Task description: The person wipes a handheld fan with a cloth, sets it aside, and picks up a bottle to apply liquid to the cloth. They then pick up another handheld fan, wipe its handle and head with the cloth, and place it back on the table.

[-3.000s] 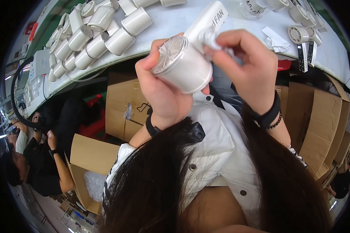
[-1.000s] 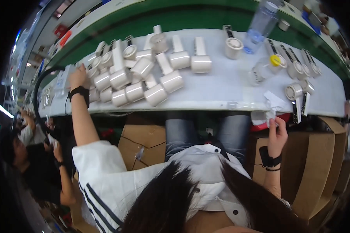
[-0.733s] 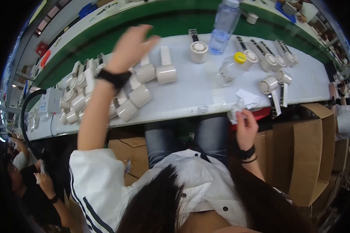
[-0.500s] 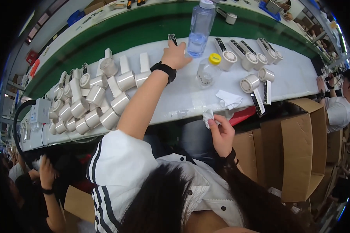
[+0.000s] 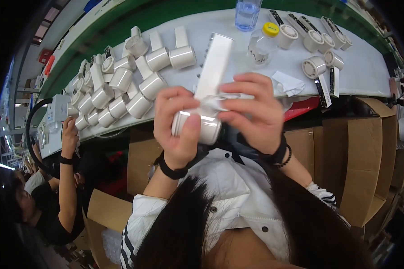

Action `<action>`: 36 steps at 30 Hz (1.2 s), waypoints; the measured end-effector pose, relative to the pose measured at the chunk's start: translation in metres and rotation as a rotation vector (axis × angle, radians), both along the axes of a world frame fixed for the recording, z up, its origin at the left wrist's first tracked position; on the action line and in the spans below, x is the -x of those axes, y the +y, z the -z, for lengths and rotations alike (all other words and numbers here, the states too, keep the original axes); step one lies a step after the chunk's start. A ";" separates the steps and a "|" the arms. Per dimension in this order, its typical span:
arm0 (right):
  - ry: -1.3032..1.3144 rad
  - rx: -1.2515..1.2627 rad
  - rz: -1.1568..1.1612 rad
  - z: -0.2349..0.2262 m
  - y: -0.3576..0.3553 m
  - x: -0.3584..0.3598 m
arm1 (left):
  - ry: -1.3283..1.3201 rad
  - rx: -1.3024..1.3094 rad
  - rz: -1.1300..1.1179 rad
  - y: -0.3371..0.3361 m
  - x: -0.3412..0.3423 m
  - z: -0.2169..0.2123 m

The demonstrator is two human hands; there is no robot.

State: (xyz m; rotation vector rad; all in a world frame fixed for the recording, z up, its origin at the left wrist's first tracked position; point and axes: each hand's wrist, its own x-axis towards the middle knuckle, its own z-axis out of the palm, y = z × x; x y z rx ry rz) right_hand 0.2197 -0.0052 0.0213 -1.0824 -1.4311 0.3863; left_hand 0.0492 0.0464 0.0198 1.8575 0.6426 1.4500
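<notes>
Our left hand (image 5: 180,123) clamps the white device (image 5: 206,96) steady, while right hand (image 5: 251,112) fingers pinch a wipe (image 5: 220,102) at its 3 o'clock side.

Materials and finishes at my work position.

The white device (image 5: 206,96) held between my left hand (image 5: 180,123) and right hand (image 5: 251,112) looks like smooth plastic, satin to slightly glossy on its round head, with a thin white wipe (image 5: 224,99) of paper or cloth pressed against it. The piled white units (image 5: 130,89) share that same plastic sheen. The table top (image 5: 372,67) is matt white. The water bottle (image 5: 248,11) is clear glossy plastic. The boxes (image 5: 363,152) are matt brown cardboard. My wristbands appear matt black.
</notes>
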 end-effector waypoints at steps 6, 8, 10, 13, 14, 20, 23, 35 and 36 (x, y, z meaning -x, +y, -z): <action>-0.135 -0.230 0.348 -0.008 0.019 0.000 | -0.033 -0.081 0.093 -0.027 0.018 -0.007; -0.219 -0.194 0.142 -0.006 -0.003 0.025 | 0.011 -0.105 0.101 -0.024 0.024 -0.004; -0.263 -0.171 0.043 -0.006 -0.002 0.025 | 0.031 -0.113 0.109 -0.022 0.024 -0.002; -0.404 -0.191 0.469 -0.013 0.028 -0.005 | 0.067 -0.147 0.148 -0.020 0.021 -0.004; -0.405 -0.187 0.470 -0.011 0.022 0.001 | 0.067 -0.142 0.150 -0.022 0.023 -0.003; -0.342 -0.241 0.069 -0.004 0.020 0.002 | -0.048 0.115 0.207 -0.022 0.029 0.011; -0.374 -0.268 -0.021 -0.013 0.030 -0.011 | -0.322 0.508 0.409 -0.031 0.033 0.015; -0.227 0.390 0.081 -0.004 0.027 -0.011 | -0.215 0.840 0.262 -0.038 0.023 0.016; -0.239 0.352 0.126 -0.002 0.030 -0.010 | -0.089 0.790 0.269 -0.032 0.028 0.014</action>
